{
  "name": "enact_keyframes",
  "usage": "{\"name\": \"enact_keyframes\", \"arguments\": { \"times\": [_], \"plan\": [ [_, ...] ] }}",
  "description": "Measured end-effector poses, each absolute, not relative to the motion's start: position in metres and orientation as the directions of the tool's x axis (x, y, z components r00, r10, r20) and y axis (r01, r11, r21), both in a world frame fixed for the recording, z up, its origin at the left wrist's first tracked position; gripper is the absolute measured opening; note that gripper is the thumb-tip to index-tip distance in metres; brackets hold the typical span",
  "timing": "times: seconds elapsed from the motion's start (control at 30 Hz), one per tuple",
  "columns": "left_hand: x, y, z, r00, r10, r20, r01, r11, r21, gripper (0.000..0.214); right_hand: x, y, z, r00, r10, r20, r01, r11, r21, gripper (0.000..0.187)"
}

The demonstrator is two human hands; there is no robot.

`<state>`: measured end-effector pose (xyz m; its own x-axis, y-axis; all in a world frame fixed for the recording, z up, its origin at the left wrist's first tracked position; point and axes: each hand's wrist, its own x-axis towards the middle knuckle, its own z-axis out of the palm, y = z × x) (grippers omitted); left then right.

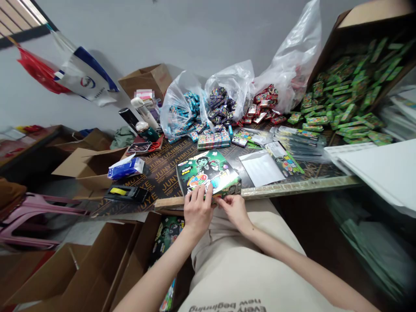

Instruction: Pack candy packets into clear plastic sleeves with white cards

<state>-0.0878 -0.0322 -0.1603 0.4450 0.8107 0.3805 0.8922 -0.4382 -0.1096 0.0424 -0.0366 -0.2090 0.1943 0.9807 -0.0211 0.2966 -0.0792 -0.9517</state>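
A green and black printed cardboard box (209,171) with cartoon figures on its lid lies at the table's front edge. My left hand (199,207) rests on its near edge, fingers bent over the lid and steadying it. At the front face, my right hand (235,209) pinches the box's lower edge with thumb and forefinger; exactly what part lies between them is partly hidden. Just behind stands a small stack of little packs (213,140). To the right lie a white sheet (261,168) and a green printed card (287,161).
Plastic bags of blue packs (185,108), purple packs (221,106) and red packs (264,102) line the wall. A carton spills green packs (344,95). Left are a tape dispenser (125,193) and blue tissue pack (126,168). Below, an open carton (130,255) holds printed boxes.
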Motion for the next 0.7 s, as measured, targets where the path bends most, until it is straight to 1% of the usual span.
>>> {"name": "enact_keyframes", "arguments": {
  "times": [0.1, 0.17, 0.3, 0.4, 0.47, 0.57, 0.63, 0.7],
  "plan": [
    [-0.086, -0.028, -0.160, 0.438, 0.805, 0.400, 0.892, -0.446, -0.079, 0.044, 0.042, -0.036, -0.213, 0.209, 0.978, -0.021, 0.249, -0.074, -0.966, 0.049],
    [-0.087, -0.027, -0.159, 0.453, 0.800, 0.393, 0.882, -0.465, -0.071, 0.045, 0.044, -0.035, -0.217, 0.236, 0.971, -0.028, 0.281, -0.096, -0.955, 0.050],
    [-0.090, -0.026, -0.154, 0.468, 0.799, 0.379, 0.874, -0.481, -0.065, 0.046, 0.048, -0.032, -0.227, 0.276, 0.961, 0.012, 0.504, -0.134, -0.853, 0.050],
    [-0.090, -0.028, -0.148, 0.483, 0.806, 0.342, 0.870, -0.486, -0.083, 0.047, 0.052, -0.032, -0.234, 0.226, 0.972, 0.056, 0.629, -0.102, -0.770, 0.047],
    [-0.088, -0.031, -0.144, 0.499, 0.812, 0.304, 0.864, -0.492, -0.104, 0.050, 0.058, -0.035, -0.239, 0.197, 0.980, 0.038, 0.688, -0.111, -0.717, 0.043],
    [-0.081, -0.033, -0.142, 0.484, 0.833, 0.268, 0.875, -0.466, -0.132, 0.061, 0.076, -0.045, -0.247, 0.160, 0.986, -0.049, 0.758, -0.154, -0.633, 0.038],
    [-0.076, -0.032, -0.147, 0.447, 0.853, 0.269, 0.894, -0.422, -0.149, 0.068, 0.091, -0.055, -0.246, 0.108, 0.990, -0.087, 0.764, -0.139, -0.630, 0.041],
    [-0.071, -0.030, -0.157, 0.415, 0.862, 0.291, 0.909, -0.380, -0.170, 0.068, 0.105, -0.062, -0.238, 0.080, 0.995, -0.057, 0.724, -0.097, -0.683, 0.046]
  ]
}}
